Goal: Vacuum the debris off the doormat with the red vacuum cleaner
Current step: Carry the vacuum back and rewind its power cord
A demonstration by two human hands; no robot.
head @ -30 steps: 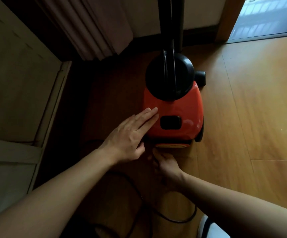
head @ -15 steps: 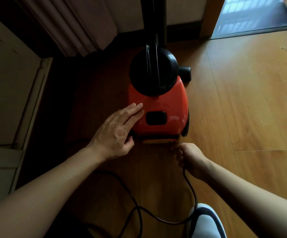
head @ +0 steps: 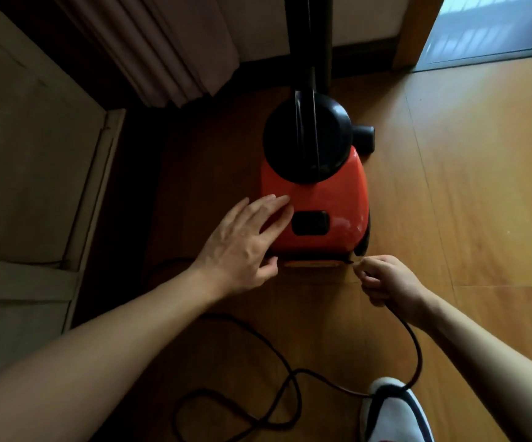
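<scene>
The red vacuum cleaner (head: 331, 212) stands on the wooden floor, with a black round top and a black upright tube rising from it. My left hand (head: 242, 247) lies flat on its near left corner, fingers straight. My right hand (head: 386, 280) grips the black power cord (head: 414, 342) just behind the vacuum's rear right corner. The cord runs from that hand down to the floor and loops in front of me. No doormat is in view.
A light cabinet (head: 35, 173) stands at the left, and a pleated curtain (head: 150, 43) hangs behind it. A doorway (head: 494, 23) opens at the top right. My white shoe (head: 392, 413) is at the bottom, with the cord lying across it.
My right hand has moved from under the vacuum's rear to its right rear corner, drawing more cord out. The left hand has stayed on the red body.
</scene>
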